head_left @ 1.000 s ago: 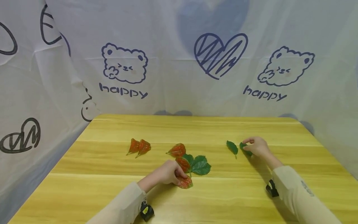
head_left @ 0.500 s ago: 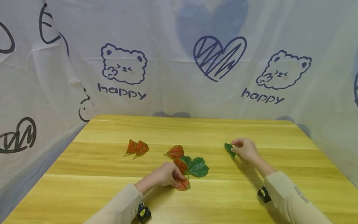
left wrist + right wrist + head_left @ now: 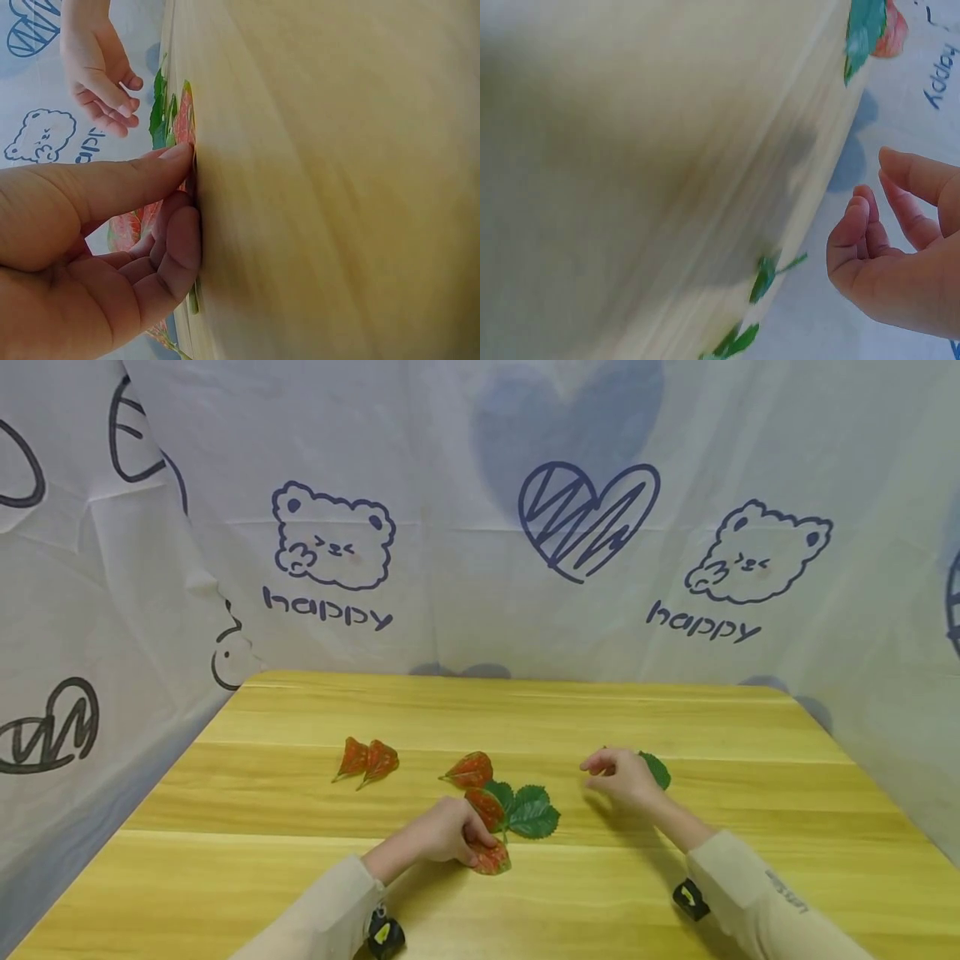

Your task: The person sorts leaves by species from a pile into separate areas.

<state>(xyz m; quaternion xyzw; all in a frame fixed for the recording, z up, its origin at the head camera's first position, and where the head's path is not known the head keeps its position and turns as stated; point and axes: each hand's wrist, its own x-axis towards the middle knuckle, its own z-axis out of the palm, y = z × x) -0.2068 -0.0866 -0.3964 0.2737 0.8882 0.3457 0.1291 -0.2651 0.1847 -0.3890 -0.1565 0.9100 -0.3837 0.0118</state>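
Note:
My left hand pinches a red leaf with green edges between thumb and fingers, low at the tabletop. Just beyond it lies another red leaf, overlapping a green leaf with toothed edges. A third red leaf points its stem left behind them. My right hand hovers over the table with nothing in its fingers, thumb and forefinger apart. Beneath and beside it are two small green leaves; one shows past the knuckles, and the other appears in the right wrist view.
Two more red leaves lie side by side at the left of the wood-grain table. A white cloth printed with bears and hearts hangs behind the table and along its left side.
My right hand has moved left, from the right-hand small green leaf, past the other one, and is now away from both with nothing held. The left hand keeps its pinch on the red leaf.

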